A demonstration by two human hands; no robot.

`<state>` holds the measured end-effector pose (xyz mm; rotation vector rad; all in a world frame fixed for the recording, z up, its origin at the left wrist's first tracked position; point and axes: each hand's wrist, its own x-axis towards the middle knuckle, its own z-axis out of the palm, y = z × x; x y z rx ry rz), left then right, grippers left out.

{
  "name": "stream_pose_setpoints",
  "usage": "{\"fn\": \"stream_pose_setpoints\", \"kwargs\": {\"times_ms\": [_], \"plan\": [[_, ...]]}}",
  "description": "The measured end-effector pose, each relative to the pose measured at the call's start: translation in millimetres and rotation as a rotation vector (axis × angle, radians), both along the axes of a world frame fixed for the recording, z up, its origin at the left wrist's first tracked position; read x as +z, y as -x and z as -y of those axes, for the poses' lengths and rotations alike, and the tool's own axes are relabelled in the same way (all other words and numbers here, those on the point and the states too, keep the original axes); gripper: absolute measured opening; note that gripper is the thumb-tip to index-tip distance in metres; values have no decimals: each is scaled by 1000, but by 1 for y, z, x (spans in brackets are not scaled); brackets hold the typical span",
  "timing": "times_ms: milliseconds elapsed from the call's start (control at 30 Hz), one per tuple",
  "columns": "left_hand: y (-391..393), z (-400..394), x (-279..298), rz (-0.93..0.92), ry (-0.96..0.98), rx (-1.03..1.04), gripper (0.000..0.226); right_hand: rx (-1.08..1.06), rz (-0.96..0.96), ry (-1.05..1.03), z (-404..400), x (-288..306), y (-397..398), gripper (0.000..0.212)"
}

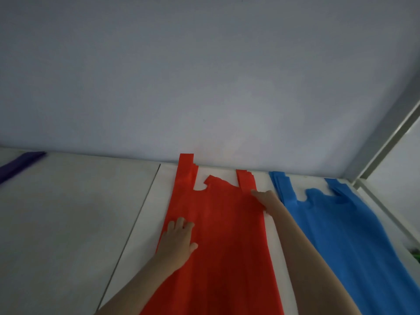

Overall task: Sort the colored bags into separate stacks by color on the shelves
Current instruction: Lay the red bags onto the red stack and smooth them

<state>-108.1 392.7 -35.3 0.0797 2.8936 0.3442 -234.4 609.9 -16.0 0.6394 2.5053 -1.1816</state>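
The red bags [218, 235] lie flat in a stack on the white shelf [145, 212], handles pointing toward the back wall [204, 76]. The left hand [178, 241] lies flat on the stack's left edge, fingers straight and slightly spread, pressing down. The right hand [263, 197] rests with straight fingers at the stack's upper right corner, just below the right handle; whether it pinches the edge cannot be told. Just to the right of the red stack lies a stack of blue bags [341, 223], close beside it but apart. Far to the left of the red stack, a purple bag [20, 163] shows at the shelf's back edge. The step in hand seems to be smoothing and squaring the red stack. Next would likely come lifting both hands away without dragging the top bag, then fetching another bag.
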Motion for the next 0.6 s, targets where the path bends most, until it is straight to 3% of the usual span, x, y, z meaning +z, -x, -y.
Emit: {"fn": "stream_pose_setpoints", "kwargs": {"times_ms": [333,600], "plan": [[4,-1,-2,1,-2,10,57,110,127,-110,2,-7,32,70],[4,-1,-5,-13,-16,-5,57,-173,-57,645,-7,-17,52,54]]}}
